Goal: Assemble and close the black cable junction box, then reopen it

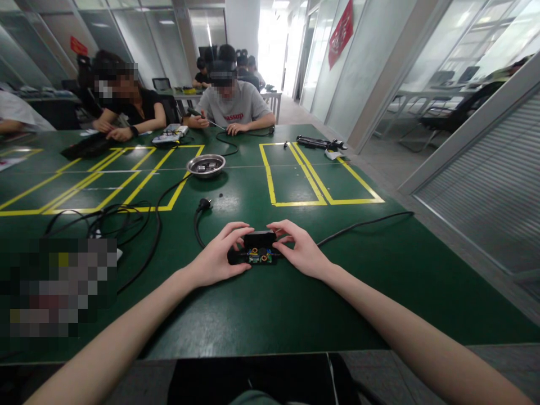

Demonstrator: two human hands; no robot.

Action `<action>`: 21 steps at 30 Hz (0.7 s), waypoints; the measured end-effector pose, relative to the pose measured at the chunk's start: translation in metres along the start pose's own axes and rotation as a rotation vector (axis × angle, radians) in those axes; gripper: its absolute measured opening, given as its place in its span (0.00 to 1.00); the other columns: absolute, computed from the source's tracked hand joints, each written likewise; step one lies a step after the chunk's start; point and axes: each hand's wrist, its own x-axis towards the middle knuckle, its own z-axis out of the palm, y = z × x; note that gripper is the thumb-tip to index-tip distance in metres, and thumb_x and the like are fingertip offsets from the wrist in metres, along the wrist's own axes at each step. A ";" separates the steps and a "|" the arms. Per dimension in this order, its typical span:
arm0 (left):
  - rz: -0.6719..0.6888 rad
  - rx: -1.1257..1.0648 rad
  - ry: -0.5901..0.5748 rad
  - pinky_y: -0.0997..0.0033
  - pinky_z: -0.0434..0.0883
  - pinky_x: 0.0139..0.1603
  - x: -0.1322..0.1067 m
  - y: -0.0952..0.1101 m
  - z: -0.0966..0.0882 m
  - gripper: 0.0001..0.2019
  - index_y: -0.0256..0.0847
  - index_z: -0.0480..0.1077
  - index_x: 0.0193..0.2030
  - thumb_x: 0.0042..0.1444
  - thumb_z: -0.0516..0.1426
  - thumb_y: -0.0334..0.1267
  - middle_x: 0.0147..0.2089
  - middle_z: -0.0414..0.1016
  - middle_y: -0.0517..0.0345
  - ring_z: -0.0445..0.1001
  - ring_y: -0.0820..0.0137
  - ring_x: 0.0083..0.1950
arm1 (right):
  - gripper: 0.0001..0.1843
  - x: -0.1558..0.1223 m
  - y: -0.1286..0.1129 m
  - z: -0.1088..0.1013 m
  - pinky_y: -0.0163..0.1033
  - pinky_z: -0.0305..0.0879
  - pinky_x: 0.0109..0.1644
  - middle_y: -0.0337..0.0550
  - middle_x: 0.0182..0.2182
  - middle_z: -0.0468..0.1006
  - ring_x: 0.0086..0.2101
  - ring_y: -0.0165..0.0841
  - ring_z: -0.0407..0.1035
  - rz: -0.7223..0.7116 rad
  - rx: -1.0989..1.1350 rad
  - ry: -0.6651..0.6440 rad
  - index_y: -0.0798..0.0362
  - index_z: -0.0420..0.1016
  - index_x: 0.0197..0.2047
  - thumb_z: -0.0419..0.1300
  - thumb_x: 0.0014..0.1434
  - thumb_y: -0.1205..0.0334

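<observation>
A small black plastic case stands open in front of me on the green table [320,315]. Its lid [260,241] is tilted up behind a green circuit board [254,259] with copper-coloured ring coils. My left hand [217,254] curves around the case's left side, fingertips at the lid and thumb low by the near edge. From the right, my right hand [302,250] grips the lid's right end between thumb and fingers. A black power cord with a plug [204,205] lies beyond my left hand. Another black cable [365,223] runs off to the right from behind my right hand.
A metal bowl [206,175] holding small metal parts stands further back. Tangled black cables [120,216] lie at left near a blurred-out object [59,287]. Yellow tape rectangles mark the table. Two people work across it, one holding a screwdriver-like tool [211,120]. A folded black tripod-like item [316,142] lies far right.
</observation>
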 end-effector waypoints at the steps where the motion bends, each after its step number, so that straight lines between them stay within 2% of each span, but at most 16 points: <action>1: -0.004 -0.002 -0.002 0.60 0.81 0.52 0.000 0.000 0.000 0.34 0.48 0.64 0.68 0.55 0.67 0.33 0.68 0.63 0.46 0.77 0.66 0.48 | 0.21 0.000 0.000 -0.001 0.42 0.80 0.46 0.45 0.47 0.77 0.46 0.35 0.75 -0.008 -0.011 -0.009 0.48 0.76 0.55 0.59 0.59 0.72; 6: -0.027 0.020 -0.014 0.61 0.81 0.51 0.001 0.000 0.000 0.33 0.47 0.65 0.67 0.55 0.67 0.34 0.66 0.65 0.46 0.76 0.67 0.47 | 0.19 0.001 -0.002 -0.002 0.43 0.81 0.47 0.45 0.46 0.78 0.44 0.35 0.77 -0.006 -0.036 -0.016 0.50 0.78 0.53 0.61 0.60 0.72; 13: -0.026 0.033 -0.017 0.63 0.80 0.49 0.003 0.002 -0.001 0.32 0.46 0.66 0.66 0.54 0.67 0.35 0.63 0.70 0.48 0.77 0.67 0.46 | 0.16 0.000 -0.002 -0.004 0.43 0.81 0.49 0.44 0.47 0.78 0.41 0.33 0.79 0.032 0.001 -0.042 0.50 0.77 0.50 0.60 0.60 0.72; 19: -0.070 0.163 -0.052 0.56 0.76 0.58 0.003 0.002 -0.002 0.33 0.45 0.67 0.67 0.54 0.68 0.38 0.57 0.79 0.50 0.79 0.60 0.52 | 0.14 0.000 -0.003 -0.006 0.45 0.80 0.52 0.45 0.46 0.78 0.44 0.35 0.78 -0.008 -0.002 -0.075 0.51 0.75 0.50 0.59 0.61 0.72; 21: -0.082 0.197 -0.056 0.56 0.76 0.57 0.003 0.002 -0.003 0.33 0.44 0.67 0.66 0.53 0.69 0.38 0.54 0.81 0.52 0.79 0.60 0.52 | 0.14 0.000 -0.004 -0.007 0.45 0.80 0.51 0.45 0.45 0.78 0.44 0.35 0.78 -0.010 -0.005 -0.078 0.51 0.75 0.50 0.58 0.62 0.71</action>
